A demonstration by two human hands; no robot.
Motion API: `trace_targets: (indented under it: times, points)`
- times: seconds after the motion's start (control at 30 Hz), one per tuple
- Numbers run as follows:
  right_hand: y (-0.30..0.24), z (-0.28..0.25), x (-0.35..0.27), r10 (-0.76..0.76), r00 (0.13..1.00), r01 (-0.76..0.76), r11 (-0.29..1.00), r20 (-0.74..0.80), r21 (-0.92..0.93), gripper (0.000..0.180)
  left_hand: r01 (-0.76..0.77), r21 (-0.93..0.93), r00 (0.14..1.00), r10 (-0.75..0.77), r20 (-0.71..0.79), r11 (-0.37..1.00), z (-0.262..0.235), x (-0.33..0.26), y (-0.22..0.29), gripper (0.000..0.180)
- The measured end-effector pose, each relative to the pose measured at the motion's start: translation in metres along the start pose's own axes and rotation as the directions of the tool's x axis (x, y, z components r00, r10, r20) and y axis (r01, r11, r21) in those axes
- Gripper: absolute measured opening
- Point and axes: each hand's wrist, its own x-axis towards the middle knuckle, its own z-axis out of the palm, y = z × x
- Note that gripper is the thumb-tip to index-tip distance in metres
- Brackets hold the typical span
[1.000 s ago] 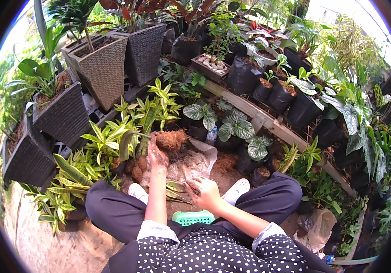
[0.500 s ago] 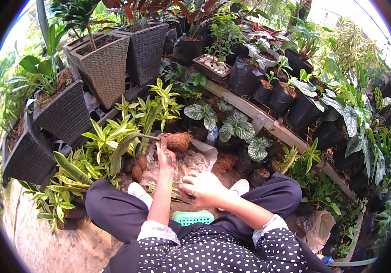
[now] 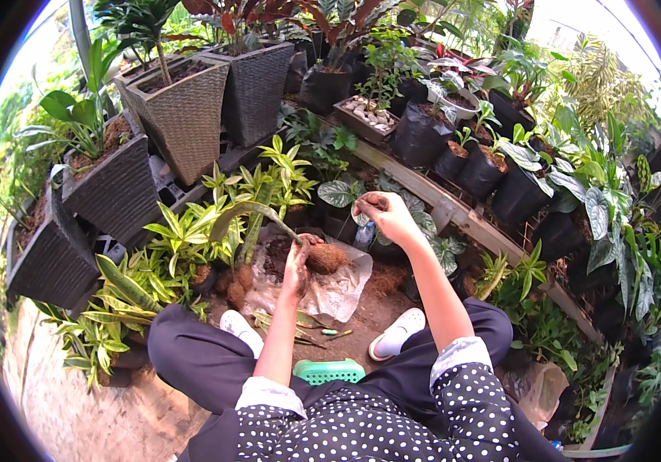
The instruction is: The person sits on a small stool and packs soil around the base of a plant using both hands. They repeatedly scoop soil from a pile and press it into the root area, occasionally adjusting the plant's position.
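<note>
While the left hand (image 3: 296, 266) gripped the root ball (image 3: 326, 258) over the crumpled plastic sheet (image 3: 336, 291), the right hand (image 3: 386, 217) was raised, clenched on soil, green basket (image 3: 328, 372) between the knees.

Seated with knees spread wide, the person extends both bare forearms forward from rolled polka-dot sleeves. The left hand (image 3: 296, 266) reaches low and straight ahead, soil-stained fingers (image 3: 305, 245) curled in a loose grip. The right hand (image 3: 386, 216) is raised higher and farther out, wrist bent, its dirt-smeared fingers (image 3: 369, 205) bunched together, palm turned down.
</note>
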Motion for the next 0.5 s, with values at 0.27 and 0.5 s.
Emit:
trace_targets:
  times: [0.27, 0.5]
  points:
    - [0.022, -0.008, 0.002, -0.028, 0.998, 0.016, 0.977, -0.051, -0.211, 0.018, 0.043, -0.088, 0.997, -0.037, 0.065, 0.995, -0.002, -0.002, 0.002, 0.017]
    - [0.087, 0.013, 0.003, 0.039, 0.999, -0.039, 0.995, -0.005, -0.096, 0.018, 0.15, -0.26, 0.975, -0.099, 0.198, 0.954, 0.028, -0.008, 0.014, 0.018]
